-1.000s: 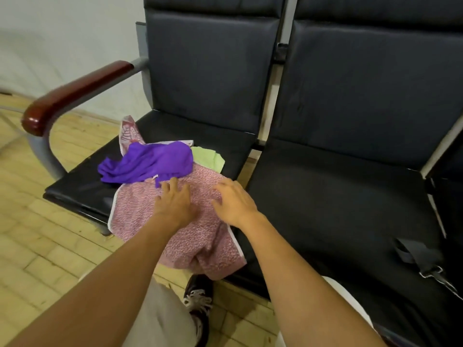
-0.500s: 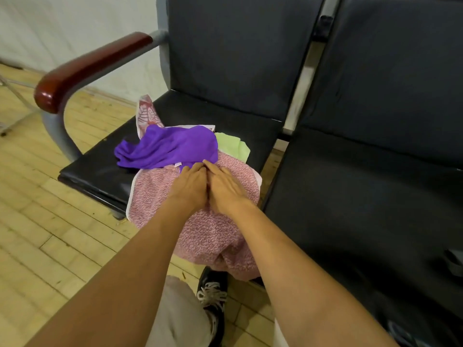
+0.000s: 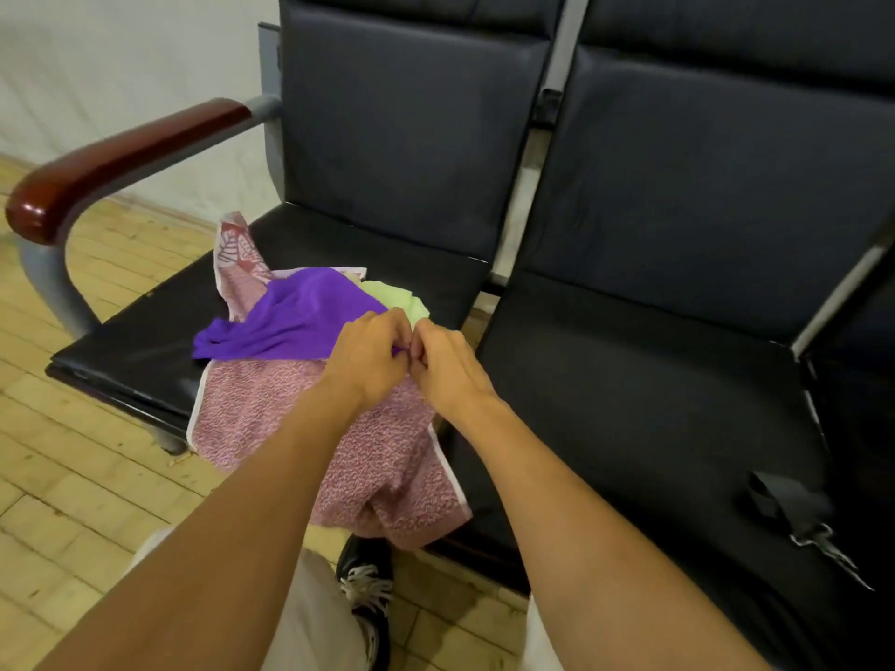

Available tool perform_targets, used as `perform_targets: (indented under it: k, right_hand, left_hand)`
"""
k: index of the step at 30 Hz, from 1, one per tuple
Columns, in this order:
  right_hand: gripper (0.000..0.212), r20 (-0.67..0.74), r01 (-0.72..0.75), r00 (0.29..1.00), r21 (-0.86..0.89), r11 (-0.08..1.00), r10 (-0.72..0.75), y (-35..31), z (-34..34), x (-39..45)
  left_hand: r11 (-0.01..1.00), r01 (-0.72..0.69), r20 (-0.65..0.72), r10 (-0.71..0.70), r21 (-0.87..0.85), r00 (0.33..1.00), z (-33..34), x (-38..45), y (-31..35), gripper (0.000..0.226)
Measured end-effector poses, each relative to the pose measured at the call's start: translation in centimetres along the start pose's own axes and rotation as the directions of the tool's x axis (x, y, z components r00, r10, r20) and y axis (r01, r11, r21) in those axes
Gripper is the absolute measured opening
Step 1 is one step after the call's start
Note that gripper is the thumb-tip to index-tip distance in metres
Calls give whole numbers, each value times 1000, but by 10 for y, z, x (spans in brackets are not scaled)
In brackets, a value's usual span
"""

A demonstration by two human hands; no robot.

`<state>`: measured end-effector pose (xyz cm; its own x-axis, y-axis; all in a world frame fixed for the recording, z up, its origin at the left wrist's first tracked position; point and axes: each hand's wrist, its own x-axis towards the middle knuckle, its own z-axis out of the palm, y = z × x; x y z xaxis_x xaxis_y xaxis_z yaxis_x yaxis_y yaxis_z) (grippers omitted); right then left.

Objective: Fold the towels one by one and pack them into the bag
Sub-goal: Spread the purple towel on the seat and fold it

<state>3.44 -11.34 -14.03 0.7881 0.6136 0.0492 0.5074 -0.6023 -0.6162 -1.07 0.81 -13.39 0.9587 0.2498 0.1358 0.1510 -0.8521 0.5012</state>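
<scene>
Left seat, from the left. We see a wooden armrest (image 3: pixel 121 157) at the far left of a dark padded bench (image 3: pixel 402 138). On the left seat cushion (image 3: pixel 145 341) lies a loose heap of towels. A leaf-printed towel (image 3: pixel 239 256) stands up in a peak at the back. The purple towel (image 3: pixel 290 317) is draped crumpled over the top of the heap. Under it the pink patterned towel (image 3: pixel 271 409) spreads forward and hangs over the front edge of the seat. A corner of a light green towel (image 3: pixel 397 295) shows behind the hands.

Centre. Our left hand (image 3: pixel 368 355) has its fingers curled in and pinches the near edge of the purple towel; a scrap of purple shows between the two hands. Our right hand (image 3: pixel 440 363) is just beside it, fingers also curled, apparently nipping the same edge, though the grip itself is hidden behind the knuckles.

Handling. We judge the purple towel light, limp and thin: it will sag and not hold a crease by itself. It is best taken by two adjacent corners or along one hem, then lifted clear of the heap and spread taut, so the layers beneath do not drag along.

Right. The right seat (image 3: pixel 654 404) bears a black strap with a metal clip (image 3: pixel 794 515) near its front edge; we cannot tell whether this belongs to the bag.
</scene>
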Motion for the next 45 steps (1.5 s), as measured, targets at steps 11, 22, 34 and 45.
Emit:
perform_targets:
  k: [11,22,34,45]
  right_hand:
    - [11,-192,-68,979,-3,998,66,72,-87,-51]
    - [14,-367,-273,898,-33,962,242,167,-179,-144]
    - [37,-338,-199,888,330,923,313,175,-195,-173]
    - [20,-120,-267,932,408,873,341,192,-211,-178]
  left_hand:
    - [978,-194,184,206,-79,961,34,27,97,17]
    - [827,-364,255,497,-428,830,103,22,213,22]
    - [727,-287,181,491,-624,852,108,8,239,18]
    - [806,-254,-20,288,-535,957,83,29,203,18]
